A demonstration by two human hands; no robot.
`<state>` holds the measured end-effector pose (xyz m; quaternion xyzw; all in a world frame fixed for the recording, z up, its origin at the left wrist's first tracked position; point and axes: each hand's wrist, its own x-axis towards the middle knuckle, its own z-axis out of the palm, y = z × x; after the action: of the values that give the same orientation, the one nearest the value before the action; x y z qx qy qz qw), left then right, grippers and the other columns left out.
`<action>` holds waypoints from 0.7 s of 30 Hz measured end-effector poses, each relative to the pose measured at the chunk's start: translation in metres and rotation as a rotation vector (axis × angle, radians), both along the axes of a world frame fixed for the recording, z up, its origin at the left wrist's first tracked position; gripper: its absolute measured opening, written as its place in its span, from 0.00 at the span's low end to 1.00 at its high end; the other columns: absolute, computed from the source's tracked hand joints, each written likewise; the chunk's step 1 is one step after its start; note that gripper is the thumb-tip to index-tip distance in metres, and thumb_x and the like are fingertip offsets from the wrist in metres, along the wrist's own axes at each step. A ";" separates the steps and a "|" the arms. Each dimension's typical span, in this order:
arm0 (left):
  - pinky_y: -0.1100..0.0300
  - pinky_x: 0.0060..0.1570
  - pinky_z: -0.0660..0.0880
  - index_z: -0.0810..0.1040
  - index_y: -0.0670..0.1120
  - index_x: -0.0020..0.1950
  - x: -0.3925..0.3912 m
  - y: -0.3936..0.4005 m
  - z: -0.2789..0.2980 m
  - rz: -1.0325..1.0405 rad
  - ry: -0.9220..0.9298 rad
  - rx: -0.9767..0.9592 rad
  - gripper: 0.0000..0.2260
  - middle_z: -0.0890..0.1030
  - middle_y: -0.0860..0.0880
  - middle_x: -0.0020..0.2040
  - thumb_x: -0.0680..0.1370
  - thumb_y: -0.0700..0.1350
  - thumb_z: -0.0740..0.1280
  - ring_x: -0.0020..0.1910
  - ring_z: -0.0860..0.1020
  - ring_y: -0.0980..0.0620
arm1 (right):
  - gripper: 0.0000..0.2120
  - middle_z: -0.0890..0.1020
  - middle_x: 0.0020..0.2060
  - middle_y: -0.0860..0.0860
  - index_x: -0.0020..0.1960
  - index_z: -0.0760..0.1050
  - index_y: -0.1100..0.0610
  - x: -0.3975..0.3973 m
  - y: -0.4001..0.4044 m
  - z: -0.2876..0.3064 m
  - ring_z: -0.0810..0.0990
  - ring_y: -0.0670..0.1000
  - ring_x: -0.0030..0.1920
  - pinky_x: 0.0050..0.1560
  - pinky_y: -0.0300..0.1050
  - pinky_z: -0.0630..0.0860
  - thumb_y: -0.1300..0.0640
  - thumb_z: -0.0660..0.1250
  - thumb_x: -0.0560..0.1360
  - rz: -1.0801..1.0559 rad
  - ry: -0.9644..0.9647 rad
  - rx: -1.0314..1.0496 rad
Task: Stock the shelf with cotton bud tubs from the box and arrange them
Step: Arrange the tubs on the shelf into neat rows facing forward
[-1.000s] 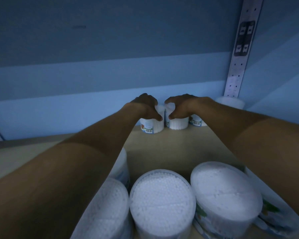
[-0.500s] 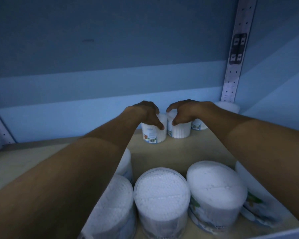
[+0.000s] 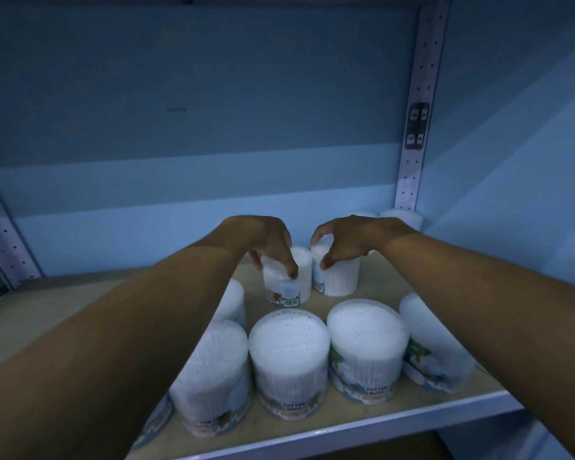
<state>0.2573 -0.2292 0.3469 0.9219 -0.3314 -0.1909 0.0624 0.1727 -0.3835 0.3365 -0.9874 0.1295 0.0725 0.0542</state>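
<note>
Two clear cotton bud tubs stand side by side in the middle of the shelf (image 3: 362, 423). My left hand (image 3: 266, 244) grips the left tub (image 3: 289, 287) from above, thumb on its front. My right hand (image 3: 342, 242) grips the right tub (image 3: 341, 280) by its top. In front of them, near the shelf's front edge, stands a row of several tubs, among them one in the middle (image 3: 289, 360) and one to its right (image 3: 365, 346). Another tub (image 3: 402, 217) stands in the back right corner.
The shelf's back wall is blue. A perforated metal upright (image 3: 415, 127) runs up at the back right, and a second upright (image 3: 0, 227) stands at the left. The left half of the shelf board (image 3: 47, 303) is bare wood.
Both hands have drawn the two tubs forward from the back of the shelf toward the front row. My view has pulled back, showing the shelf's front edge.
</note>
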 end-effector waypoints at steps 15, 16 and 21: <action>0.54 0.57 0.80 0.73 0.48 0.71 -0.021 0.015 0.002 -0.008 -0.103 0.092 0.40 0.76 0.48 0.65 0.63 0.62 0.78 0.54 0.81 0.45 | 0.30 0.68 0.70 0.46 0.70 0.69 0.39 -0.027 0.013 0.007 0.73 0.52 0.61 0.52 0.45 0.79 0.43 0.75 0.71 0.038 0.047 0.047; 0.55 0.58 0.79 0.72 0.49 0.71 -0.022 0.014 0.003 -0.015 -0.101 0.092 0.39 0.76 0.49 0.66 0.65 0.62 0.78 0.54 0.80 0.46 | 0.30 0.69 0.70 0.46 0.70 0.69 0.38 -0.027 0.013 0.008 0.73 0.53 0.61 0.53 0.47 0.80 0.42 0.74 0.71 0.034 0.048 0.065; 0.53 0.62 0.76 0.67 0.51 0.75 -0.017 0.010 0.007 -0.044 -0.084 0.089 0.42 0.72 0.50 0.71 0.66 0.62 0.77 0.63 0.76 0.45 | 0.32 0.67 0.72 0.45 0.71 0.68 0.38 -0.026 0.011 0.018 0.74 0.53 0.62 0.53 0.47 0.81 0.38 0.74 0.69 0.002 0.018 0.083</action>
<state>0.2400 -0.2192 0.3535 0.9233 -0.3453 -0.1681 0.0030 0.1470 -0.3727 0.3544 -0.9838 0.1258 0.0866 0.0937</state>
